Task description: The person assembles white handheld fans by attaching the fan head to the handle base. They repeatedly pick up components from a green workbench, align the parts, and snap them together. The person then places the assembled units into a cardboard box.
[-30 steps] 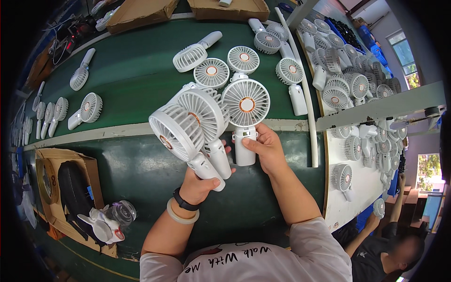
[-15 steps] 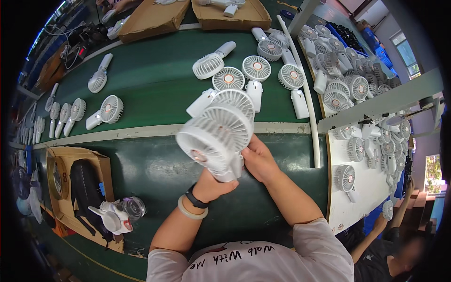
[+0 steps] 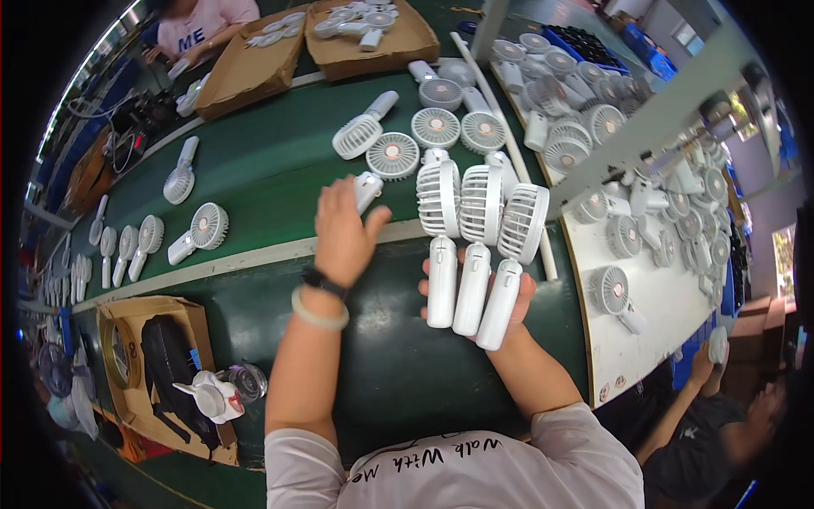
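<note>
Three white handheld fans lie side by side in my right hand, handles toward me and round caged heads pointing away. My fingers show beneath and beside the handles, closed around them. My left hand is over the near edge of the green belt, its thumb spread from the fingers. Beside its fingertips lies the white handle of another fan; whether they touch I cannot tell. Just beyond are more fans on the belt, among them one with its round grille facing up.
A white table at right bears many fans, behind a pale rod and a metal post. Cardboard trays stand beyond the belt. At left are a cardboard box and a clear jar. Other people work nearby.
The fans held in front of me have shifted right and now rest in my right hand, fanned out. My left hand has let go of them and moved left and forward to the belt.
</note>
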The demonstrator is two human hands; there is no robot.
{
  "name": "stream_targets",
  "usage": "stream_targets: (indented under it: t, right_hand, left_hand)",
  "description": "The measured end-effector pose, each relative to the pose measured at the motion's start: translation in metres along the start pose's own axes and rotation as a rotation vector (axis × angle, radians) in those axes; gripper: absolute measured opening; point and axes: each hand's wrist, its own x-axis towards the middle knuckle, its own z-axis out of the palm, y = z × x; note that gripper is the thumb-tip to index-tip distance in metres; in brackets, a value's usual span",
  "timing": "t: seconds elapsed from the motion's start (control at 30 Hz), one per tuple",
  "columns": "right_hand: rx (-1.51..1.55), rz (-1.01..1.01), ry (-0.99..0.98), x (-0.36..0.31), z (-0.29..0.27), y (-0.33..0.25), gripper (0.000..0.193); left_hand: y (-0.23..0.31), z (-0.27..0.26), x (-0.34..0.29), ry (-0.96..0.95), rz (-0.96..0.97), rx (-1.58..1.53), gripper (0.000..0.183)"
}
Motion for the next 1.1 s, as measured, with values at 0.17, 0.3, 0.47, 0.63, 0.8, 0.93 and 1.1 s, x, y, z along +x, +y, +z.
stream_targets:
  t: [0.17, 0.3, 0.47, 0.63, 0.8, 0.93, 1.1]
  right_hand:
    - [0.090, -0.045, -0.117, -0.013, -0.008, -0.002, 0.083]
    - [0.076, -0.048, -0.142, -0.022, -0.004, -0.004, 0.082]
    - [0.065, -0.052, -0.161, -0.031, 0.000, -0.011, 0.082]
    - [0.041, -0.081, -0.176, -0.040, 0.007, -0.021, 0.083]
    - [-0.014, -0.103, -0.042, -0.057, 0.022, -0.035, 0.080]
    - [-0.062, -0.221, -0.089, -0.070, 0.020, -0.045, 0.092]
    - [-0.107, -0.292, -0.068, -0.087, 0.025, -0.060, 0.094]
  left_hand:
    - [-0.027, 0.034, 0.027, -0.374, -0.022, 0.354, 0.056]
    - [-0.024, 0.029, 0.017, -0.272, -0.112, 0.191, 0.044]
    - [0.015, -0.017, -0.039, -0.483, -0.672, -1.616, 0.039]
    - [0.039, -0.032, -0.094, -0.557, -0.725, -1.784, 0.044]
    - [0.046, -0.027, -0.117, -0.568, -0.801, -1.726, 0.057]
    - [0.046, -0.017, -0.121, -0.537, -0.825, -1.615, 0.057]
    - [0.049, -0.016, -0.125, -0.565, -0.858, -1.613, 0.044]
